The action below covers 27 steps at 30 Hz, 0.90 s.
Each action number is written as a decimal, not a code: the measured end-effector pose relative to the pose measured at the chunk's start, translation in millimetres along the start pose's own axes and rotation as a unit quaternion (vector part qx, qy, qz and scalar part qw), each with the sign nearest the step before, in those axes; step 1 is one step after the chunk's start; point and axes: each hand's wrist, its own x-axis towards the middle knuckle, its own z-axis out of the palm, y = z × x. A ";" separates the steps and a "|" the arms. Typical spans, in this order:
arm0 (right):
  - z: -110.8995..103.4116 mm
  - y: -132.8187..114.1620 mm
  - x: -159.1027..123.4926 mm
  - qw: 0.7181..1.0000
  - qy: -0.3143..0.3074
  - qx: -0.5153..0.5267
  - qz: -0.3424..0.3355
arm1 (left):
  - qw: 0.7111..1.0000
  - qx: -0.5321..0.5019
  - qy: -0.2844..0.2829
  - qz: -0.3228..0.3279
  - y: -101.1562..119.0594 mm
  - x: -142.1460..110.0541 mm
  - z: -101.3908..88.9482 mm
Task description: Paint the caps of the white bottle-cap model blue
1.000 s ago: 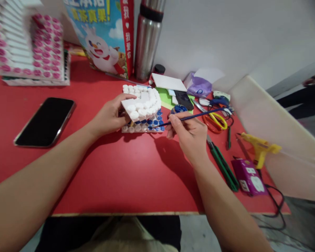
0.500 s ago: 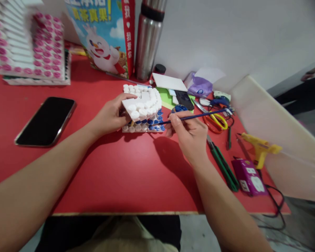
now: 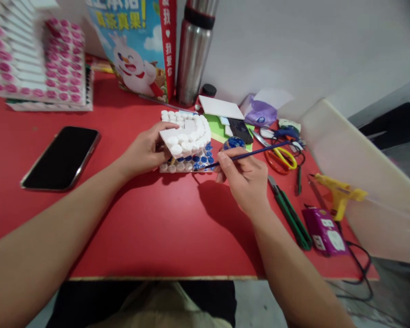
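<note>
White-and-blue model, built of pale board studded with round pieces, is at the centre of your workspace; clock directions are taken from it, with twelve farthest from you. Beneath it extends the glossy red tabletop. Pink-and-white studded structure stands at ten o'clock, blue-and-red printed paper container at eleven, and tall silver metal bottle at twelve. Black glass-faced smartphone lies flat at nine.

Your right hand, at four o'clock, is closed in a pinch on a slim dark-blue paintbrush. Your left hand, at nine, grips the model's raised white upper board by its near-left part, thumb below and fingers above.

Green-handled cutter, yellow plastic glue gun and purple box with white patches lie toward four o'clock; red-and-yellow-handled scissors lie at three. Round blue-smeared container sits at three, beyond your right fingers. Smallest, the brush's tip points at the model's near edge; contact cannot be determined.
</note>
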 end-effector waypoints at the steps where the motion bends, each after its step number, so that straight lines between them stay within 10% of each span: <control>1: -0.2 -0.3 0.0 1.000 0.006 0.001 -0.004 | 1.000 0.001 0.001 0.001 -0.2 0.0 -0.1; 27: -2.2 -10.4 1.2 0.987 -0.038 -0.136 -0.081 | 1.000 0.006 0.000 0.010 -0.2 0.6 -0.5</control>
